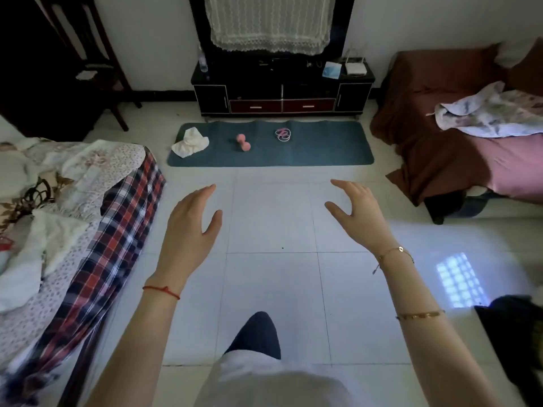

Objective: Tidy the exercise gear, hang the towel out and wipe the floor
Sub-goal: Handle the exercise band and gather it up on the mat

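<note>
A blue-grey exercise mat (323, 148) lies on the tiled floor in front of the TV cabinet. On its left end sits a crumpled white towel (190, 141). A pink dumbbell (243, 142) lies near the mat's middle, and a coiled pink and white skipping rope (283, 134) lies to its right. My left hand (192, 221) and my right hand (357, 211) are held out over the bare tiles, well short of the mat. Both hands hold nothing, and their fingers are apart.
A bed with a floral quilt and a plaid cloth (117, 230) runs along the left. A sofa with a maroon cover (440, 136) stands at the right. A black TV cabinet (282, 92) stands against the far wall. White floor tiles (273, 289) stretch between me and the mat.
</note>
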